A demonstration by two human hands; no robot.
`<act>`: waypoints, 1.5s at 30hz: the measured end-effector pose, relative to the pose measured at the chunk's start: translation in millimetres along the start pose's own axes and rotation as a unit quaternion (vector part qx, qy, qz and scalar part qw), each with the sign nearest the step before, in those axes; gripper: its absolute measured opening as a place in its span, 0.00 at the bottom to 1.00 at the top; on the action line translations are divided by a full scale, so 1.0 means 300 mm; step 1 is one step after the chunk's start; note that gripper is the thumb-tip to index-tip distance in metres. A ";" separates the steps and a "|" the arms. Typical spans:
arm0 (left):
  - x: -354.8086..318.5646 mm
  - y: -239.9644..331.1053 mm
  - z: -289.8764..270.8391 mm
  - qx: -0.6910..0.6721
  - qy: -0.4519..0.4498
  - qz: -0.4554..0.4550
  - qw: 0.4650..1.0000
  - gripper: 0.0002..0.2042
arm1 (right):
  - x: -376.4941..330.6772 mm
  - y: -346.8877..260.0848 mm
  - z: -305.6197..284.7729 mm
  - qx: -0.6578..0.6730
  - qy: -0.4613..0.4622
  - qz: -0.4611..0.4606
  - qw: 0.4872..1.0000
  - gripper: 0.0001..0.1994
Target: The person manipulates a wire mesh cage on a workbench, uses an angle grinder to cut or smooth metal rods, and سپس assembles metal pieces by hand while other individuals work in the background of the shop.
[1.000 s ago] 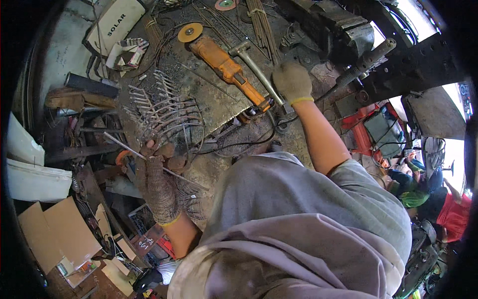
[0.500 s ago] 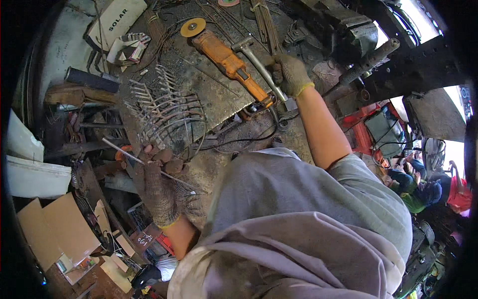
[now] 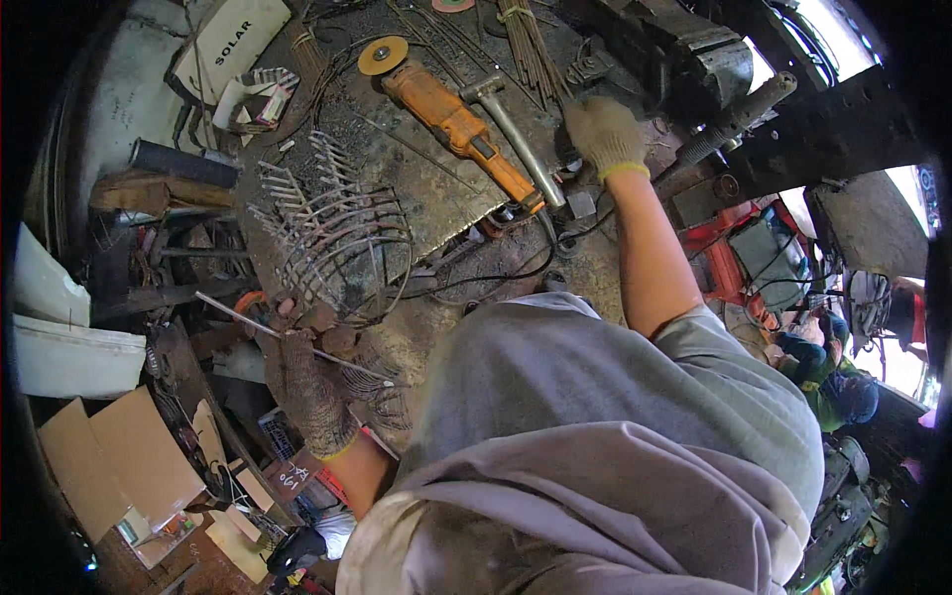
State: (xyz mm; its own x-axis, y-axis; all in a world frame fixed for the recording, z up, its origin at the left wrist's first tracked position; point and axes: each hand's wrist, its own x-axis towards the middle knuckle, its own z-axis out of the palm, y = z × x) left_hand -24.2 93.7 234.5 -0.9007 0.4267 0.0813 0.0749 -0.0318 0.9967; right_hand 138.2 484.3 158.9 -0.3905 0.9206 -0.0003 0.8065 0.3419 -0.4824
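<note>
A thin, straight metal rod (image 3: pixel 226 306) slants through the closed fingers of my gloved left hand (image 3: pixel 304 382), low at the left. Just beyond that hand lies a pile of bent metal rods (image 3: pixel 342 233), curved at one end. My gloved right hand (image 3: pixel 605 134) is above the bench's right side, back upward; its fingers are mostly hidden beneath it. Left of it, and apart from it, lies a hammer (image 3: pixel 519 144) with a metal pipe handle. An orange angle grinder (image 3: pixel 451 119) with a yellow disc rests beside the hammer. A small metal block (image 3: pixel 581 205) sits near my right wrist.
A bundle of rods (image 3: pixel 529 50) lies at the far side. A threaded vise screw (image 3: pixel 739 121) juts in at the right. A black cable (image 3: pixel 540 266) crosses the near bench. Cardboard (image 3: pixel 134 456) lies at lower left. Another person (image 3: pixel 828 377) is low at far right.
My right hand has moved right, away from the hammer, whose handle end has swung slightly left. My left hand has shifted slightly left and down with the rod.
</note>
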 end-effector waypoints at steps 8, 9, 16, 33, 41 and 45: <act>0.010 -0.009 -0.004 -0.005 0.014 -0.035 0.999 0.23 | 0.074 0.091 0.230 -0.043 -0.058 -0.064 0.995 0.19; 0.011 -0.020 -0.008 -0.014 0.015 -0.022 1.000 0.23 | 0.106 0.138 0.284 -0.056 -0.058 -0.085 0.993 0.18; -0.023 0.008 -0.025 -0.046 -0.017 -0.048 0.998 0.20 | 0.105 0.093 0.241 -0.002 -0.052 -0.043 0.998 0.21; -0.036 -0.036 -0.097 0.010 0.010 -0.043 0.999 0.19 | 0.096 0.007 0.082 -0.037 0.055 -0.004 0.998 0.18; -0.049 -0.006 -0.061 -0.093 -0.030 -0.046 0.994 0.19 | 0.002 0.022 0.075 -0.003 0.132 -0.035 0.991 0.17; -0.034 -0.049 -0.088 -0.045 -0.006 -0.053 0.998 0.19 | 0.067 -0.038 0.053 0.003 0.107 -0.035 0.994 0.17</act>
State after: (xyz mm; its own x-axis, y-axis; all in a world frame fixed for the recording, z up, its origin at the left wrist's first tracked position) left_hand -27.4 65.8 219.0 -0.8960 0.4434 -0.0237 -0.0592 -0.0664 0.9960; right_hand 114.2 495.9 150.4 -0.3409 0.9141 0.2195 0.7775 0.4054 -0.4807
